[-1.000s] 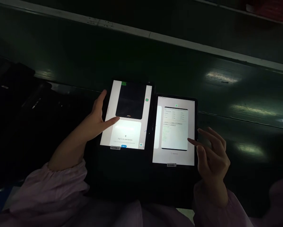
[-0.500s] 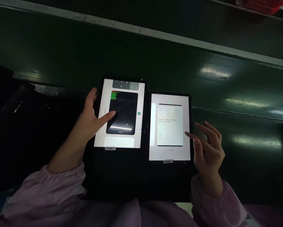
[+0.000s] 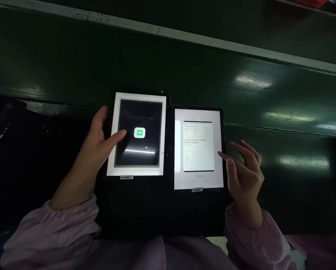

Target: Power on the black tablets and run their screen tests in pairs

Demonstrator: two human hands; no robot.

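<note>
Two lit tablets lie side by side before me. The left tablet [image 3: 147, 116] shows a dark panel with a green-and-white icon at its centre. My left hand [image 3: 96, 148] grips its left edge, with the thumb over the screen and the other fingers partly hidden at the side. On the right tablet [image 3: 198, 155] a white page of small text and boxes is displayed, too small to read. My right hand [image 3: 245, 174] hovers by its right edge, fingers apart and index fingertip over the screen border. It holds nothing. Each tablet carries a small barcode label [image 3: 126, 177] at its lower edge.
A dark green, glossy work surface [image 3: 196, 75] with light reflections surrounds the tablets. A pale raised strip [image 3: 184, 39] crosses it at the back. Dark objects [image 3: 13, 131] sit at the left, hard to make out. Something red [image 3: 311, 3] shows at the top right.
The left tablet's screen has switched from several app cards to one larger dark panel with a green icon. The right tablet's display looks unchanged. Both hands keep nearly the same pose.
</note>
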